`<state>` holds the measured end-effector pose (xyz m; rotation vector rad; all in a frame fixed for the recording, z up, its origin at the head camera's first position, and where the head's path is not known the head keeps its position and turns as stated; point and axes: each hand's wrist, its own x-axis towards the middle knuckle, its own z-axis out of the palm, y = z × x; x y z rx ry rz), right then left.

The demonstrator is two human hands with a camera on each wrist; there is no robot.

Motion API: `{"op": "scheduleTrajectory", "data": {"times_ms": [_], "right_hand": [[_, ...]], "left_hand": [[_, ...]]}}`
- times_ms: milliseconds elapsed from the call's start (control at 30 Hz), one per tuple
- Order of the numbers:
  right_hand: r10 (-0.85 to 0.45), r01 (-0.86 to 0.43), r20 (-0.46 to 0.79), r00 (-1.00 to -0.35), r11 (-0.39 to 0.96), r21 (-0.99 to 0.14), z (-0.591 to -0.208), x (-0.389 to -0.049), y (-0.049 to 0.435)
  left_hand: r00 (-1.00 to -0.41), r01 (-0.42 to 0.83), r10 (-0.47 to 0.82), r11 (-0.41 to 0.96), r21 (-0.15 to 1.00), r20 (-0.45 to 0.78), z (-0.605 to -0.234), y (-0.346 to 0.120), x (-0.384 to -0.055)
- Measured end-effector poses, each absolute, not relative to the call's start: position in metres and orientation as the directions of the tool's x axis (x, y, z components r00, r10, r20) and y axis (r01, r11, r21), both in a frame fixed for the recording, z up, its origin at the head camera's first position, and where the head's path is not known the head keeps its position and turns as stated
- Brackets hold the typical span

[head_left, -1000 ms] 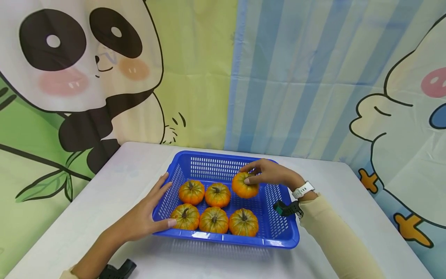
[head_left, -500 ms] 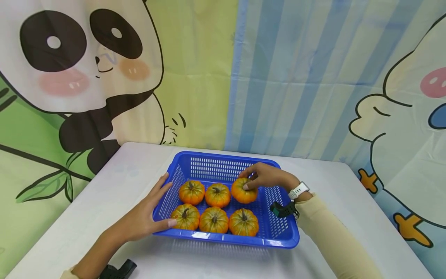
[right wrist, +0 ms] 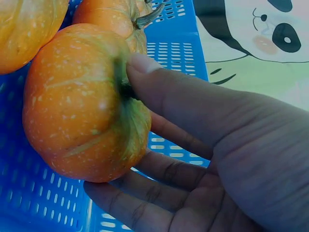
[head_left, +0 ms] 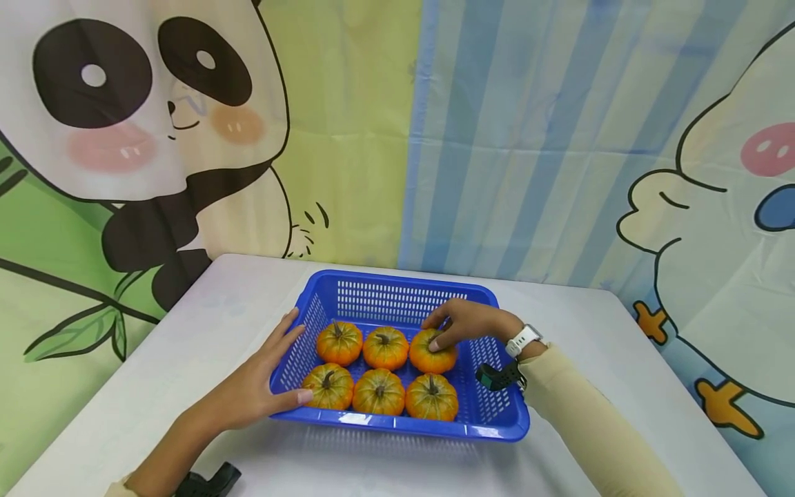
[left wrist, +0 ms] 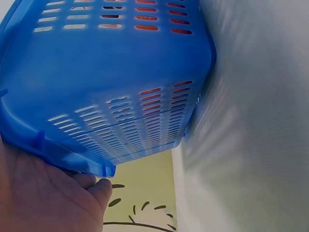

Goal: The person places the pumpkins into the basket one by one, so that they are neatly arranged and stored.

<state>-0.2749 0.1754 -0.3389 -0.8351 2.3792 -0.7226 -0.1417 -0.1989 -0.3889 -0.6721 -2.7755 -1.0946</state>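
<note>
Inside a blue plastic basket (head_left: 435, 430), small orange pumpkins with greenish tops sit in two rows. My right hand (head_left: 470, 322) holds the right pumpkin (head_left: 427, 357) of the back row from above. In the right wrist view, the thumb (right wrist: 169, 89) lies by the stem of this pumpkin (right wrist: 77, 106), with the other fingers around its far side. My left hand (head_left: 248, 392) rests at the basket's left front corner, fingers stretched along the left rim and thumb over the front rim. From the left wrist, the basket's slotted wall (left wrist: 53, 67) shows, with the palm (left wrist: 53, 193) below its rim.
The front row has a left pumpkin (head_left: 328, 386), a middle pumpkin (head_left: 379, 393) and a right pumpkin (head_left: 431, 399). Two others (head_left: 339, 344) stand in the back row. The basket is on a white table (head_left: 248, 297), before a curtain (head_left: 534, 152) with cartoon animals.
My right hand has lowered its pumpkin from above the basket floor down into the back row, beside the middle one. The left hand has stayed at the basket corner.
</note>
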Motion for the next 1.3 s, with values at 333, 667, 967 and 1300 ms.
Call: {"op": "scheduleTrajectory", "data": {"times_ms": [333, 667, 967, 1300], "right_hand": [[-0.681, -0.376, -0.345, -0.646, 0.677, -0.632, -0.341, -0.275, 0.178], [-0.673, -0.345, -0.352, -0.651, 0.675, -0.652, -0.339, -0.272, 0.184], [-0.637, -0.360, -0.266, -0.724, 0.678, -0.641, -0.324, -0.263, 0.191], [-0.555, -0.395, -0.054, -0.830, 0.654, -0.645, -0.311, -0.254, 0.223]], "left_hand": [[-0.896, 0.435, 0.375, 0.639, 0.634, 0.237, -0.391, -0.199, -0.143], [-0.898, 0.430, 0.373, 0.639, 0.638, 0.232, -0.391, -0.197, -0.141], [-0.894, 0.440, 0.380, 0.644, 0.626, 0.238, -0.390, -0.197, -0.143], [-0.901, 0.428, 0.368, 0.655, 0.623, 0.231, -0.390, -0.200, -0.142]]}}
